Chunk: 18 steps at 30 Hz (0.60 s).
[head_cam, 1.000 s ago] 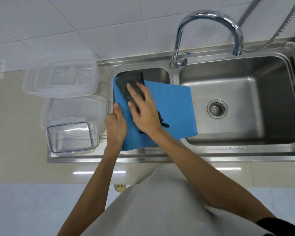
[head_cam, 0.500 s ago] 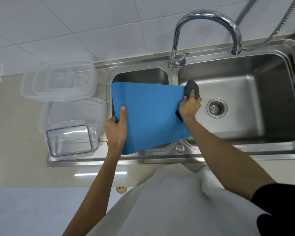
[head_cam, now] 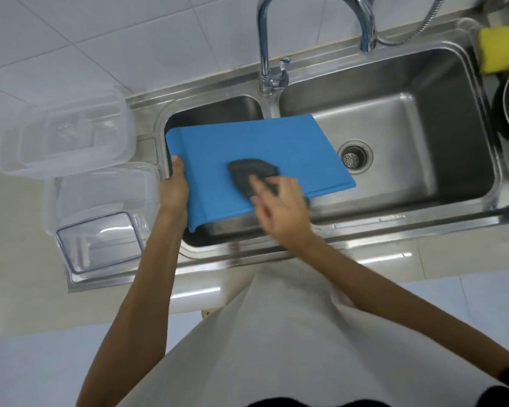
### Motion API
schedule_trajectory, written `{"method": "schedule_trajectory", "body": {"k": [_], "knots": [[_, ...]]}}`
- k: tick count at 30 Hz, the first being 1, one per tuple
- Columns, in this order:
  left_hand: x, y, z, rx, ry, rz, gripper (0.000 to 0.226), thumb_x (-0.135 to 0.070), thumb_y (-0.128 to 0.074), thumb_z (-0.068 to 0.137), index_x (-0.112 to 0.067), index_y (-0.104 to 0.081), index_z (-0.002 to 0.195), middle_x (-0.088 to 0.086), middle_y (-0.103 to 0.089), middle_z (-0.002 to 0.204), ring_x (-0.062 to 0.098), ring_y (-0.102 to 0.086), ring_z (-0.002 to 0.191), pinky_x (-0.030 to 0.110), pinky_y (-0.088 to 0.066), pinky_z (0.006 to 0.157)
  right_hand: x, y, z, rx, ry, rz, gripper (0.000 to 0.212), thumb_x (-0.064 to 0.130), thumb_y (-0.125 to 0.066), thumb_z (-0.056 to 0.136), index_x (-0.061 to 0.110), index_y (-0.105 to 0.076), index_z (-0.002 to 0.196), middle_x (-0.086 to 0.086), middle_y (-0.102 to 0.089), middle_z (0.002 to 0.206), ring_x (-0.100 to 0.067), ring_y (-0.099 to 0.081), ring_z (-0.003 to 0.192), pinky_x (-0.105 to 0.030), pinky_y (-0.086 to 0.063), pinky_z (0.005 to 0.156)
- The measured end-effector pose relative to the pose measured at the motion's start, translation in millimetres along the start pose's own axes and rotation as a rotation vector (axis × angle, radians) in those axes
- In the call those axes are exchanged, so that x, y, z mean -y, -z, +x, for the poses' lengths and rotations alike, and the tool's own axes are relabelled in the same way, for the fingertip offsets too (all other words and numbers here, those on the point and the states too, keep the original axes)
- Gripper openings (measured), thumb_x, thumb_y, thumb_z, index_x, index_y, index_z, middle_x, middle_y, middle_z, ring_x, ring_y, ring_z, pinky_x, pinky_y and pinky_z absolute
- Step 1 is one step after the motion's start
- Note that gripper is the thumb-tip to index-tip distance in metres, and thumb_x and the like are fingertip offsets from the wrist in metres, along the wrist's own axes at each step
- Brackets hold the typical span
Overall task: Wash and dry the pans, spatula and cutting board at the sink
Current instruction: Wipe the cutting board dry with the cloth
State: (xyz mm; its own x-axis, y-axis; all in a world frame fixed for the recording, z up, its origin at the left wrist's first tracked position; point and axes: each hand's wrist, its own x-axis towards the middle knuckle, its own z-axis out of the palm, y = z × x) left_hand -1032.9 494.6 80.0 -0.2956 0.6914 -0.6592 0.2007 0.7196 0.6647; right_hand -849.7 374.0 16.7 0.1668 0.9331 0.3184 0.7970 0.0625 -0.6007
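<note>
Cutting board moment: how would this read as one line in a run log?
step: scrubbing | left hand: gripping edge of blue cutting board | right hand: pressing dark sponge on board | place: over sink | tap: no water visible

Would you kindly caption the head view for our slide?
Left hand steadies blue cutting board over sink; right hand scrubs with dark sponge.

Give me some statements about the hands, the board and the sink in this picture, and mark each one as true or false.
1. The left hand grips the left edge of the blue cutting board. True.
2. The right hand presses a yellow sponge on the board. False: it presses a dark scrubbing pad; the yellow sponge lies at the sink's far right corner.
3. The board lies flat on the counter. False: it is held over the sink.
4. Clear plastic containers stand left of the sink. True.
</note>
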Motion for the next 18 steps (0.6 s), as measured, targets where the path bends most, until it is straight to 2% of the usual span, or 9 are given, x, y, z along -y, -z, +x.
{"method": "schedule_trajectory", "body": {"k": [2, 4, 7, 10, 12, 15, 16, 18], "knots": [[-4, 7, 3, 0.056, 0.034, -0.019, 0.054, -0.065, -0.046, 0.095, -0.017, -0.067, 0.111, 0.001, -0.076, 0.102, 0.023, -0.074, 0.090, 0.040, -0.061, 0.077, -70, 16, -5, -0.009, -0.209, -0.101, 0.041, 0.031, -0.053, 0.099, 0.014, -0.064, 0.135, -0.024, -0.058, 0.108, -0.039, -0.054, 0.094, -0.049, -0.051, 0.079], [-10, 11, 5, 0.076, 0.039, -0.010, 0.054, -0.064, -0.046, 0.096, -0.018, -0.066, 0.114, -0.001, -0.077, 0.099, 0.022, -0.075, 0.087, 0.040, -0.062, 0.077, -122, 36, -9, -0.013, -0.407, -0.119, 0.046, 0.033, -0.046, 0.102, 0.010, -0.059, 0.139, -0.026, -0.054, 0.112, -0.041, -0.052, 0.100, -0.054, -0.050, 0.086], [-14, 13, 6, 0.111, 0.052, -0.039, 0.053, -0.062, -0.047, 0.096, -0.017, -0.066, 0.117, -0.002, -0.078, 0.094, 0.020, -0.076, 0.079, 0.035, -0.062, 0.066, -126, 44, -4, -0.093, -0.551, -0.132, 0.044, 0.030, -0.045, 0.104, 0.010, -0.056, 0.142, -0.024, -0.052, 0.118, -0.039, -0.049, 0.105, -0.052, -0.046, 0.093], [-11, 12, 8, 0.107, 0.091, -0.049, 0.046, -0.059, -0.045, 0.098, -0.020, -0.066, 0.109, -0.001, -0.078, 0.093, 0.018, -0.076, 0.071, 0.030, -0.060, 0.056, -74, 30, 6, -0.142, -0.444, -0.207, 0.042, 0.030, -0.045, 0.102, 0.014, -0.061, 0.138, -0.022, -0.056, 0.120, -0.037, -0.050, 0.101, -0.046, -0.043, 0.087], [-8, 4, 5, 0.128, 0.111, -0.087, 0.046, -0.059, -0.043, 0.099, -0.020, -0.066, 0.107, 0.001, -0.077, 0.095, 0.018, -0.076, 0.072, 0.031, -0.059, 0.057, -20, 16, 8, -0.076, -0.321, -0.182, 0.045, 0.034, -0.042, 0.102, 0.015, -0.059, 0.140, -0.021, -0.056, 0.123, -0.036, -0.051, 0.097, -0.045, -0.040, 0.083], [-2, -3, -1, 0.102, 0.126, -0.108, 0.045, -0.053, -0.042, 0.103, -0.015, -0.065, 0.100, 0.001, -0.077, 0.086, 0.014, -0.074, 0.063, 0.026, -0.056, 0.049, 65, 0, 16, 0.037, -0.103, -0.096, 0.047, 0.036, -0.041, 0.103, 0.016, -0.057, 0.142, -0.016, -0.057, 0.128, -0.033, -0.050, 0.096, -0.042, -0.037, 0.080], [1, -2, 0, 0.110, 0.136, -0.116, 0.047, -0.051, -0.041, 0.103, -0.012, -0.066, 0.101, 0.003, -0.077, 0.084, 0.014, -0.074, 0.064, 0.026, -0.056, 0.050, 81, -2, 22, 0.081, -0.030, -0.092, 0.046, 0.035, -0.042, 0.103, 0.016, -0.057, 0.142, -0.014, -0.057, 0.129, -0.031, -0.050, 0.096, -0.042, -0.037, 0.078], [9, 2, 4, 0.122, 0.138, -0.121, 0.054, -0.056, -0.042, 0.101, -0.009, -0.066, 0.112, 0.009, -0.077, 0.098, 0.022, -0.075, 0.082, 0.033, -0.060, 0.063, 82, -2, 27, 0.135, 0.072, -0.111, 0.043, 0.035, -0.046, 0.103, 0.015, -0.059, 0.139, -0.013, -0.059, 0.127, -0.030, -0.051, 0.094, -0.042, -0.037, 0.076]]}}
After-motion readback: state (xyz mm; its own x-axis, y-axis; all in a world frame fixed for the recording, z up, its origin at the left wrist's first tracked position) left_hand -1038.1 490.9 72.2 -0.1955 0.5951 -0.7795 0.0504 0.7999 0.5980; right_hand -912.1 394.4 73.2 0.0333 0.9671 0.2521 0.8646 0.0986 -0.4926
